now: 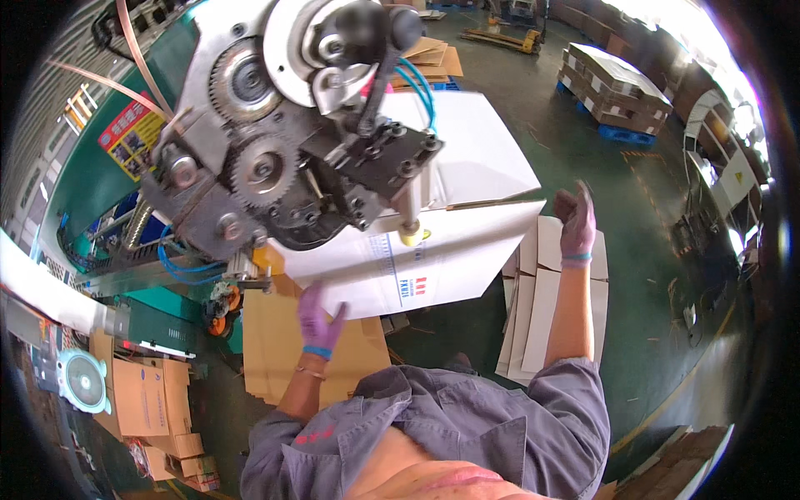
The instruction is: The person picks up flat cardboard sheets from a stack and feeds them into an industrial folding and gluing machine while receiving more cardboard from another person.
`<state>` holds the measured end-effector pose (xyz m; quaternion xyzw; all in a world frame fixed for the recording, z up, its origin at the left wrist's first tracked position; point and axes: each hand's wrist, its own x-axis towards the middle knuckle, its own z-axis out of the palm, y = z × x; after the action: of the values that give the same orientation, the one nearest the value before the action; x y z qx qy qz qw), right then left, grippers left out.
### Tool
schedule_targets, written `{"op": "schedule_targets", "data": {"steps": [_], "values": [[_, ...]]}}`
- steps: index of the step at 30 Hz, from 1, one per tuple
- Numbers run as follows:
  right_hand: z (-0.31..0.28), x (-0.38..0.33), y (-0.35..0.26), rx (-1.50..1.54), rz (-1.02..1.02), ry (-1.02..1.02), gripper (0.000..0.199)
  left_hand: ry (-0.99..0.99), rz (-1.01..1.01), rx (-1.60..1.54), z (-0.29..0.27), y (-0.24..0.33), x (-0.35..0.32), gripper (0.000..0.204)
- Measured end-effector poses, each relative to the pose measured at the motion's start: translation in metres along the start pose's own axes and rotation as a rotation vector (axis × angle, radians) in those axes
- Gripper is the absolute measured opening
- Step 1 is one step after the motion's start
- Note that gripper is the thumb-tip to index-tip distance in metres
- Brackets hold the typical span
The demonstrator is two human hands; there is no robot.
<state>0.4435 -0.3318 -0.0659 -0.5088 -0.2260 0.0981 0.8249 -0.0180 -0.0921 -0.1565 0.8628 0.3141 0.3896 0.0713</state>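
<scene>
A large white cardboard carton blank (467,250) with blue and red print lies creased under the head of a machine (283,142) with bare gears. My left hand (318,323), in a purple glove with a blue cuff, is at the blank's near left edge. Its thumb stands apart from the fingers, which are a little blurred; whether it touches the cardboard I cannot tell. Beyond the blank's right corner, my right hand (577,223) is raised in a matching glove with dark fingertips. Its fingers are stretched out, and nothing shows in it.
Flat white cardboard sheets (550,308) are stacked below my right forearm. Brown cardboard (271,350) lies under my left forearm. Brown boxes (137,396) and a teal fan (83,380) stand at the left. A loaded pallet (617,87) and a yellow pallet truck (508,39) are farther off.
</scene>
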Motion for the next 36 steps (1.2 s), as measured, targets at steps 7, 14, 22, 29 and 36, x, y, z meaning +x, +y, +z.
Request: {"op": "schedule_targets", "data": {"steps": [7,14,22,29,36], "values": [[-0.002,-0.058,0.101,-0.117,0.299,-0.402,0.036,-0.015,-0.774,-0.747,0.065,-0.135,-0.013,0.046],[-0.107,-0.031,0.010,-0.138,0.212,-0.154,0.034,-0.202,-0.823,-0.355,0.140,0.018,-0.064,0.054],[-0.403,0.039,-0.037,-1.397,0.251,0.305,0.044,-1.037,-0.141,-0.420,0.256,0.273,-0.044,0.066],[-0.512,-0.074,0.111,-2.199,0.628,-0.829,0.050,-1.089,-0.263,-0.271,0.228,0.214,-0.123,0.070],[-0.353,-0.248,0.243,-1.346,0.243,-1.962,0.026,-0.209,-1.670,-0.396,0.152,0.025,-0.261,0.075]]}}
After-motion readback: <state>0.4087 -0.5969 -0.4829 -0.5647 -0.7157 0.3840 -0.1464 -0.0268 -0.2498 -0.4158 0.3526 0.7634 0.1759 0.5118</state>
